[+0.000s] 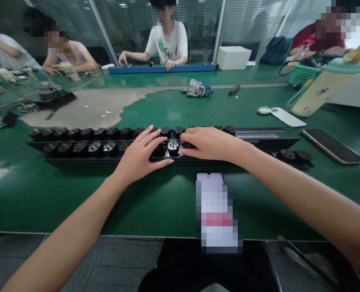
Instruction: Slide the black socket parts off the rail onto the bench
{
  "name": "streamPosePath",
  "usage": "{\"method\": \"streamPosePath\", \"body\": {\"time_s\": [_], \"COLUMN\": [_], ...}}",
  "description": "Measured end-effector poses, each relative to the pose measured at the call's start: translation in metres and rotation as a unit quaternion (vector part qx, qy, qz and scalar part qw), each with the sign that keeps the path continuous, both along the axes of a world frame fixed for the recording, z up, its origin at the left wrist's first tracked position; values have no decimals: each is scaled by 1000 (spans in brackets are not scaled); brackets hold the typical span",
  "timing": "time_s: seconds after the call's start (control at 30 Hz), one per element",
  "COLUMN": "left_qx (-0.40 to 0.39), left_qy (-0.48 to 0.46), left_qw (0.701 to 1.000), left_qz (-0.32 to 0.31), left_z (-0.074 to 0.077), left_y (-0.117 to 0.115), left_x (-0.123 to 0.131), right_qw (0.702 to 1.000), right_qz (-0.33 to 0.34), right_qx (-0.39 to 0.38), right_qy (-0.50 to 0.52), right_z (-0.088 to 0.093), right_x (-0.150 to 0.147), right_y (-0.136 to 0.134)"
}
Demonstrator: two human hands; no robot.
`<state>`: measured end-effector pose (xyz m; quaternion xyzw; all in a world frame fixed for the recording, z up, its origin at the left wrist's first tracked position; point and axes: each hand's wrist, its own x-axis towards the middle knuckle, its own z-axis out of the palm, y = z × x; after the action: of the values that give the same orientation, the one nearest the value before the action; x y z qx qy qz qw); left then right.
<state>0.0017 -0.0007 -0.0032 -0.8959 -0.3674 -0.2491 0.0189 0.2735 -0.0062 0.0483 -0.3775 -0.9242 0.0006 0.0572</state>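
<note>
Two long black channel rails (76,163) lie side by side across the table, each carrying a row of black socket modules (109,147) with copper-coloured metal contacts. My left hand (139,152) spans the front rail, fingers spread, thumb along its near edge and fingertips towards the rear rail. From the right, my right hand (206,144) reaches over the same rail, its fingers curled and thumb close to them around a dark module that they mostly hide. Between both hands, a module with a silvery top (173,147) sits in the front channel.
A lit phone (216,207) lies at the near edge; a dark phone (333,146) and a white phone (288,117) are at right. Gloves (197,88), a tumbler (322,87) and a green basket (303,74) stand farther back. Several people sit across, one at a blue rail (164,69).
</note>
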Motion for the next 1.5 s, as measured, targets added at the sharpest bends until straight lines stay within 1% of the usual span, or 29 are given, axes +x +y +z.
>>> {"method": "streamPosePath", "body": {"time_s": [0.13,0.33,0.47,0.57,0.67,0.8,0.9,1.03,1.2,1.37,1.5], "left_qx": [-2,-6,1,0,-4,0,9,19,8,9,16], "left_qy": [-2,-2,-4,-7,-6,-4,-5,-4,-5,-3,0], "left_qw": [1000,1000,1000,1000,1000,1000,1000,1000,1000,1000,1000], "left_qz": [5,5,0,0,5,6,6,2,8,7,7], "left_z": [0,1,1,1,1,0,-1,-1,0,0,0], "left_y": [0,-1,-1,-1,-1,-1,-1,-1,-2,-1,-1], "left_x": [1,1,1,1,1,1,0,0,1,1,0], "right_qw": [1000,998,996,995,994,996,998,997,997,989,984], "right_qz": [21,48,44,38,50,50,39,24,-27,-88,-134], "right_qx": [5,43,73,93,92,68,54,55,17,-36,-58], "right_qy": [15,5,-24,-28,-16,2,14,49,76,110,107], "right_z": [-8,-14,-19,-24,-25,-22,-23,-31,-36,-33,-25], "right_x": [0,2,9,17,26,40,55,79,105,134,159], "right_y": [3,5,3,3,3,0,-3,-7,-16,-26,-34]}}
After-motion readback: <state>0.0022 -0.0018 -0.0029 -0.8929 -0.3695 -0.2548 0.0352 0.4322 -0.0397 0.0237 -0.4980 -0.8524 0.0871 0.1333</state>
